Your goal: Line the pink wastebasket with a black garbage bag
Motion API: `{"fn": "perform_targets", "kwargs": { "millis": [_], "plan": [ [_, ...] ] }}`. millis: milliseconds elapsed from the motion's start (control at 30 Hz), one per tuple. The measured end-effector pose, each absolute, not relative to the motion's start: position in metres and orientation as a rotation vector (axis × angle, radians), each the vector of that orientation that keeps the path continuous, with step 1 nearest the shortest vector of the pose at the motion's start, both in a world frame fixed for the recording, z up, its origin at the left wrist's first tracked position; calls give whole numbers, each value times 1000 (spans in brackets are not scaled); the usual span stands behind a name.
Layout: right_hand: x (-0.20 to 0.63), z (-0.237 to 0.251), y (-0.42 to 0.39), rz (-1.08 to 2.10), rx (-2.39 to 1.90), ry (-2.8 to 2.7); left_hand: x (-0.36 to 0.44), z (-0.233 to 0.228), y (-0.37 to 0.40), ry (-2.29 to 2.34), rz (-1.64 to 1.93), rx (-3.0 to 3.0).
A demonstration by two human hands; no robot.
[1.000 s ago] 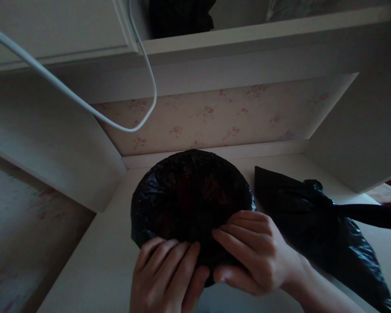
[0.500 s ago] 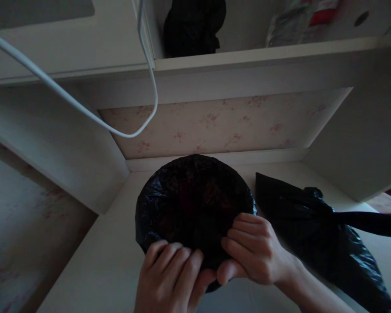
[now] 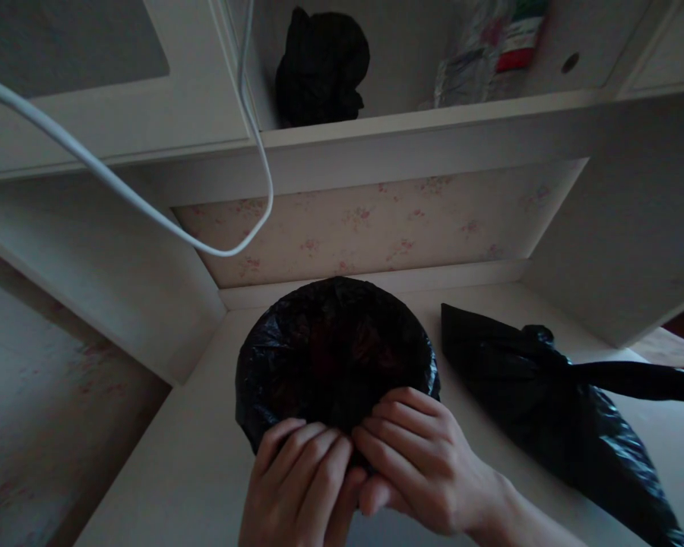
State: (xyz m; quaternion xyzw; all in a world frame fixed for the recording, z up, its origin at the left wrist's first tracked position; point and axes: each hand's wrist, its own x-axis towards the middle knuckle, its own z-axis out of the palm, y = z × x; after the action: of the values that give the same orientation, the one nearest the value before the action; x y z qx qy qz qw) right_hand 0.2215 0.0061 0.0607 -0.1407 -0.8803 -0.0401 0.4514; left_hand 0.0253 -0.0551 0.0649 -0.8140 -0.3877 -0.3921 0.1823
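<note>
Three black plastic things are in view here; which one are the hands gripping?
The round black plastic-lined bin at centre: the left hand and right hand pinch its near rim. The knotted black bag lies untouched to its right; the black bundle sits on the shelf.

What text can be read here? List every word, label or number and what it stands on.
None can be read.
Packets on the upper shelf: red, green and white print, too blurred to read.
Black bag over the round bin, held by left hand and right hand: no print.

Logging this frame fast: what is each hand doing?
Left hand: closed on the near rim of the black bag.
Right hand: closed on the same rim.
</note>
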Motion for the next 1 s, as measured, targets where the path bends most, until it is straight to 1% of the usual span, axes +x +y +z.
{"fn": "perform_targets", "kwargs": {
  "millis": [100, 200, 300, 367, 400, 500, 600, 800, 1000],
  "plan": [
    [236, 82, 9, 76, -366, -2119, 7, 86, -60, -1105, -1129, -2339],
    [244, 110, 34, 127, -471, -2076, -12, 120, -44, -1183, -1078, -2380],
    [233, 131, 85, 117, -708, -2153, -20, 146, 13, -1235, -924, -2449],
    [215, 136, 123, 85, -936, -2355, -20, 152, 67, -1453, -675, -2546],
    [205, 137, 140, 78, -1034, -2513, -19, 151, 94, -1473, -583, -2616],
    [181, 133, 176, 99, -1141, -2693, -17, 139, 161, -1485, -401, -2739],
    [172, 124, 192, 89, -1236, -2770, -20, 121, 194, -1488, -244, -2877],
    [181, 112, 207, 28, -1367, -2818, -41, 104, 205, -1680, -99, -2877],
    [182, 111, 212, 56, -1365, -2843, -47, 106, 199, -1725, -108, -2937]
  ]
}}
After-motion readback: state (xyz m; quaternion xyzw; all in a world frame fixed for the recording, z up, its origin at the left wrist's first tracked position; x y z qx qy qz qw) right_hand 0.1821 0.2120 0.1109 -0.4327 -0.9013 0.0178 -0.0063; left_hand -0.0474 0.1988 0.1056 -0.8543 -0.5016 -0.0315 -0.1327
